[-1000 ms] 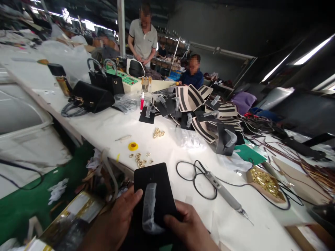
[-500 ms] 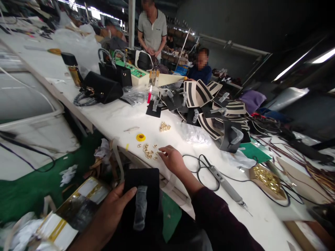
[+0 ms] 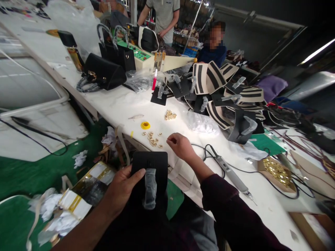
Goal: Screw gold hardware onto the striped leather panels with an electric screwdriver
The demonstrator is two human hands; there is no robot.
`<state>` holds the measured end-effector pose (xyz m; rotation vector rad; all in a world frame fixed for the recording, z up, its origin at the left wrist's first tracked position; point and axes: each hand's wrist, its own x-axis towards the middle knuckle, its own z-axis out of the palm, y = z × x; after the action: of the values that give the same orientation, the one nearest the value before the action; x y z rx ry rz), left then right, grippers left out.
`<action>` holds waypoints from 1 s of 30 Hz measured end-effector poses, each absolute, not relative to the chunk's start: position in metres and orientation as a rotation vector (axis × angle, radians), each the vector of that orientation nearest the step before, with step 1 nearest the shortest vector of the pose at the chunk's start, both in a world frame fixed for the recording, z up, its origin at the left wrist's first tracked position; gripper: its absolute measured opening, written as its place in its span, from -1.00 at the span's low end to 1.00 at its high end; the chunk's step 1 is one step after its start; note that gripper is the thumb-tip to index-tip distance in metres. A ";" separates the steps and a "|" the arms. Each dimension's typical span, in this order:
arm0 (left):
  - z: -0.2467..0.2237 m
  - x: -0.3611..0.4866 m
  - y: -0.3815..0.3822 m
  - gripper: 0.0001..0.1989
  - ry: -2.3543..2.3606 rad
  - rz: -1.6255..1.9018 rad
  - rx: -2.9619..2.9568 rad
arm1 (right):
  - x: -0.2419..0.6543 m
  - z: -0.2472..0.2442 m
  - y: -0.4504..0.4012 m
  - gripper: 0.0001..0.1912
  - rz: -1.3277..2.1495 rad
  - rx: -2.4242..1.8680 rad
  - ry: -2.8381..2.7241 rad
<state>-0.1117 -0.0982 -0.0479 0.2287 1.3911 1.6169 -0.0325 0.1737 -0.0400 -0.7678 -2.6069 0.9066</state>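
Now off panel (image 3: 161, 177) — right hand (image 3: 181, 146)

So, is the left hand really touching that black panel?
Touching: the head view shows the left hand with its thumb laid across the left edge of the black panel.

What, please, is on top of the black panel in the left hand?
Crinkled plastic wrapping and the left thumb show on the black panel; what the wrapping covers cannot be made out.
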 end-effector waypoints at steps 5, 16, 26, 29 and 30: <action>-0.039 -0.110 -0.089 -0.42 1.566 1.598 0.352 | 0.008 -0.013 0.122 -0.69 1.660 -0.840 -1.732; -0.021 -0.082 -0.075 -0.49 1.767 1.500 0.649 | 0.042 -0.009 0.048 -0.91 1.339 -0.702 -1.818; 0.000 -0.061 -0.076 -0.52 1.909 1.516 0.781 | 0.060 -0.019 0.047 -0.90 1.154 -0.604 -1.843; 0.003 -0.057 -0.075 -0.52 1.942 1.512 0.821 | 0.066 -0.017 0.047 -0.93 1.120 -0.602 -1.866; 0.004 -0.056 -0.075 -0.53 1.951 1.505 0.836 | 0.068 -0.016 0.046 -0.93 1.110 -0.596 -1.863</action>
<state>-0.0562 -0.0752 0.0035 0.8359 1.9508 1.5046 0.0685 0.0464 -0.0157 -0.5959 -1.8631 1.1096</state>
